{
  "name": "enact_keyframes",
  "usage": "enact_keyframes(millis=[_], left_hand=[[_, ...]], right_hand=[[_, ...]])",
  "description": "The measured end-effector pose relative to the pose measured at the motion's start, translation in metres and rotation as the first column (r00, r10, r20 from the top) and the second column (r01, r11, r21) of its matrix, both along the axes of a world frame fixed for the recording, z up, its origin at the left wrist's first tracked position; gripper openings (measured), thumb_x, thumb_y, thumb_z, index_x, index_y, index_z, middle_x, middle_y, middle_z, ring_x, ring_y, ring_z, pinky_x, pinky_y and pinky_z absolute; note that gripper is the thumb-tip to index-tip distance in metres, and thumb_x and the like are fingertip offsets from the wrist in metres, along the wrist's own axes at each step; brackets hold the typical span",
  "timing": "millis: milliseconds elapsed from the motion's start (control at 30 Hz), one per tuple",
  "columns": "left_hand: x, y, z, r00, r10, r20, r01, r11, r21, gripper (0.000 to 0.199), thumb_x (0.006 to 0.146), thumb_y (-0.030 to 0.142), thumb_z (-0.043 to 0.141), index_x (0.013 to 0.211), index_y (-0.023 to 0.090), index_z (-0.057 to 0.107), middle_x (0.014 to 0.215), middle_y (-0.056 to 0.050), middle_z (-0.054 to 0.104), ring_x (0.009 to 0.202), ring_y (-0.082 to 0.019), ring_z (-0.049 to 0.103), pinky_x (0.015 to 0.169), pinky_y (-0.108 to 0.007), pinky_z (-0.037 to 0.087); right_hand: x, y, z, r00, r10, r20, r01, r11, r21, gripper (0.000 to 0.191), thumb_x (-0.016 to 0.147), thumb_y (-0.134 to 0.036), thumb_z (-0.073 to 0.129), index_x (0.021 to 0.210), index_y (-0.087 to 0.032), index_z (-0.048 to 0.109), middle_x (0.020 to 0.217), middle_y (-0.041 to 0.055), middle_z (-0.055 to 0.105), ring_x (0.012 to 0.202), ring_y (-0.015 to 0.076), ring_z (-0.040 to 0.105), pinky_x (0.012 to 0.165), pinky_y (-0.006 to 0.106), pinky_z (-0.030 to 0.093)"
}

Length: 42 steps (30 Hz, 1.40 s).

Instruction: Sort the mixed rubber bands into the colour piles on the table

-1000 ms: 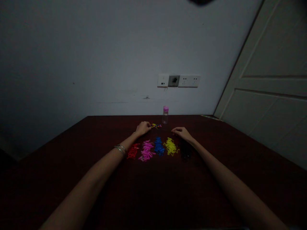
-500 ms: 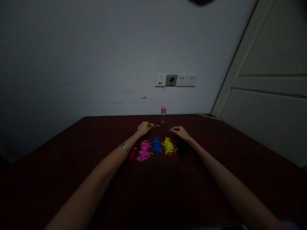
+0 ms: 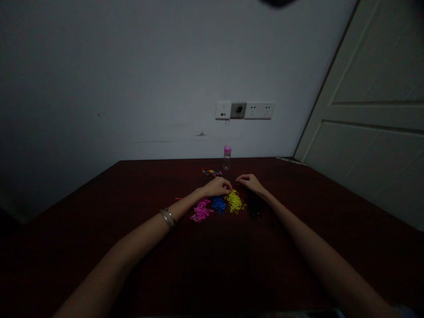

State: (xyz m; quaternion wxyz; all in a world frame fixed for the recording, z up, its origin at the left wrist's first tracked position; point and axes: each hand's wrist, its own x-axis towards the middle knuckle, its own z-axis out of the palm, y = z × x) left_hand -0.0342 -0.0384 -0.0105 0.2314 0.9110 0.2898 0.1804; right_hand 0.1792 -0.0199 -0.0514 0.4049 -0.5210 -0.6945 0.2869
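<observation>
My left hand (image 3: 217, 187) reaches over the pile of blue strips (image 3: 219, 206). Its fingers are curled, with the tips at the upper left edge of a pile of yellow strips (image 3: 235, 202). My right hand (image 3: 251, 182) rests just above a pile of black strips (image 3: 255, 207), thumb and fingers pressed together. Anything in either pinch is too small to make out. Under my left wrist lie pink strips (image 3: 202, 211), partly covered. A little red (image 3: 179, 198) shows beside the left forearm. Multicoloured strips (image 3: 211, 172) lie in a small heap behind my left hand.
A clear bottle with a pink cap (image 3: 227, 158) stands near the back edge of the dark red table (image 3: 212, 256). Behind it rises a wall with sockets (image 3: 259, 111). A pale panelled door (image 3: 374, 115) is on the right.
My left hand has moved from the multicoloured heap right and nearer, to the edge of the yellow pile. The multicoloured heap is now uncovered. My right hand has hardly moved.
</observation>
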Motion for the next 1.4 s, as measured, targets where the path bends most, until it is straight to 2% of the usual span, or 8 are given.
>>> enact_keyframes(millis=[167, 267, 367, 500, 667, 900, 1100, 1400], left_hand=[[0.001, -0.007, 0.001, 1.000, -0.018, 0.017, 0.019, 0.995, -0.093, 0.027, 0.068, 0.023, 0.060, 0.090, 0.010, 0.068, 0.057, 0.001, 0.054, 0.052, -0.007, 0.042, 0.051, -0.019, 0.031], [-0.011, 0.004, 0.001, 0.992, 0.074, 0.097, -0.061, 0.990, -0.128, 0.027, 0.068, 0.023, 0.059, 0.089, 0.009, 0.069, 0.057, 0.001, 0.053, 0.052, -0.007, 0.040, 0.050, -0.019, 0.029], [-0.038, 0.027, -0.005, 0.951, 0.236, 0.199, -0.215, 0.969, -0.119, 0.027, 0.067, 0.025, 0.058, 0.085, 0.009, 0.069, 0.059, 0.000, 0.055, 0.053, -0.008, 0.042, 0.051, -0.020, 0.030], [-0.090, 0.061, -0.020, 0.842, 0.470, 0.265, -0.469, 0.880, -0.072, 0.030, 0.067, 0.031, 0.057, 0.083, 0.009, 0.070, 0.060, -0.002, 0.058, 0.055, -0.011, 0.046, 0.052, -0.021, 0.033], [-0.129, 0.083, -0.037, 0.722, 0.587, 0.367, -0.579, 0.802, -0.145, 0.030, 0.065, 0.034, 0.057, 0.079, 0.010, 0.069, 0.064, -0.004, 0.063, 0.057, -0.012, 0.050, 0.056, -0.022, 0.037], [-0.124, 0.079, -0.037, 0.682, 0.618, 0.391, -0.548, 0.786, -0.286, 0.035, 0.063, 0.039, 0.058, 0.077, 0.009, 0.068, 0.055, -0.001, 0.058, 0.049, -0.010, 0.046, 0.050, -0.021, 0.034], [-0.125, 0.072, -0.031, 0.685, 0.629, 0.368, -0.570, 0.777, -0.267, 0.032, 0.064, 0.040, 0.058, 0.073, 0.010, 0.068, 0.049, 0.000, 0.054, 0.047, -0.010, 0.045, 0.050, -0.021, 0.033], [-0.123, 0.065, -0.026, 0.665, 0.647, 0.372, -0.584, 0.762, -0.281, 0.029, 0.066, 0.036, 0.057, 0.073, 0.010, 0.067, 0.047, 0.002, 0.051, 0.047, -0.010, 0.044, 0.050, -0.021, 0.032]], right_hand=[[0.000, 0.000, -0.001, 1.000, -0.004, -0.007, 0.004, 1.000, -0.004, 0.026, 0.066, -0.032, 0.055, 0.075, -0.012, 0.068, 0.061, 0.0038, 0.064, 0.055, 0.0127, 0.053, 0.053, 0.022, 0.039], [0.000, -0.002, 0.001, 1.000, -0.005, 0.010, 0.006, 1.000, -0.011, 0.026, 0.067, -0.033, 0.055, 0.076, -0.012, 0.068, 0.063, 0.0043, 0.064, 0.055, 0.0125, 0.053, 0.052, 0.022, 0.039], [0.000, -0.003, 0.003, 1.000, 0.004, 0.013, -0.004, 1.000, -0.026, 0.027, 0.068, -0.034, 0.054, 0.076, -0.012, 0.068, 0.064, 0.0046, 0.065, 0.055, 0.0122, 0.053, 0.051, 0.021, 0.039], [0.000, -0.004, 0.003, 1.000, 0.008, 0.006, -0.008, 1.000, -0.021, 0.025, 0.068, -0.033, 0.054, 0.075, -0.012, 0.067, 0.065, 0.0043, 0.064, 0.056, 0.0118, 0.053, 0.052, 0.021, 0.039], [-0.001, -0.004, 0.002, 1.000, -0.012, 0.013, 0.013, 1.000, -0.026, 0.026, 0.068, -0.033, 0.054, 0.075, -0.012, 0.067, 0.064, 0.0039, 0.064, 0.056, 0.0115, 0.053, 0.051, 0.020, 0.039], [-0.013, -0.002, 0.014, 0.990, -0.032, 0.135, 0.043, 0.995, -0.085, 0.023, 0.069, -0.029, 0.053, 0.077, -0.012, 0.067, 0.066, 0.0042, 0.065, 0.052, 0.0108, 0.052, 0.047, 0.020, 0.038], [-0.049, 0.013, 0.022, 0.921, -0.016, 0.389, -0.005, 0.999, 0.054, 0.027, 0.067, -0.020, 0.059, 0.093, -0.016, 0.065, 0.081, 0.0030, 0.067, 0.071, 0.0136, 0.059, 0.065, 0.021, 0.043], [-0.100, 0.021, 0.038, 0.797, -0.109, 0.594, 0.081, 0.994, 0.073, 0.033, 0.078, -0.028, 0.054, 0.111, -0.024, 0.053, 0.104, 0.0054, 0.063, 0.094, 0.0203, 0.058, 0.072, 0.027, 0.043]])
